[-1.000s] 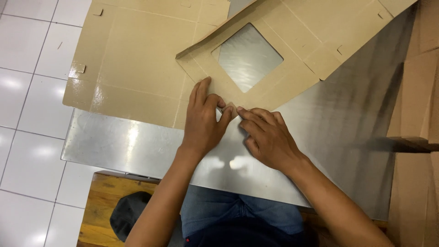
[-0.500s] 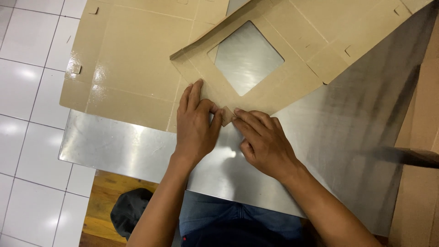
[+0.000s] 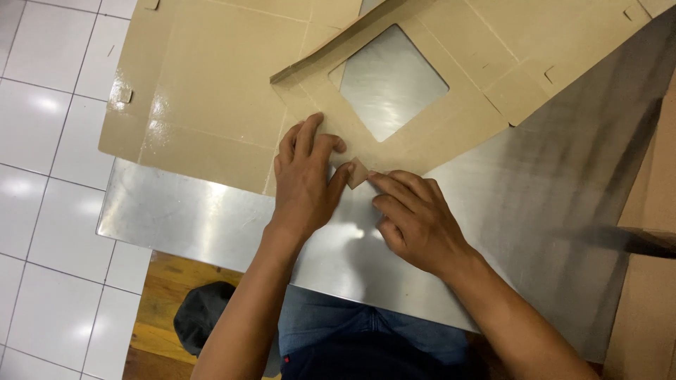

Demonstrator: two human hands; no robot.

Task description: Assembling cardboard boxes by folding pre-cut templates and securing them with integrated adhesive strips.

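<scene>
Flat brown cardboard box blank [image 3: 211, 91] with a square window cut-out [image 3: 387, 81] lies on the far part of the steel table [image 3: 535, 190], its left edge overhanging the white tiled floor [image 3: 42, 141]. A small corner tab [image 3: 357, 172] at the blank's near edge stands up between both hands. Left hand [image 3: 304, 184]: palm down, fingers spread flat on the panel, thumb against the tab. Right hand [image 3: 415, 218]: fingers curled, tips pinching the tab from the right. Compared with a second ago, the hands sit closer together and the tab now stands raised instead of lying flat, so the fold looks started. More cardboard [image 3: 651, 281] is stacked at the right.
</scene>
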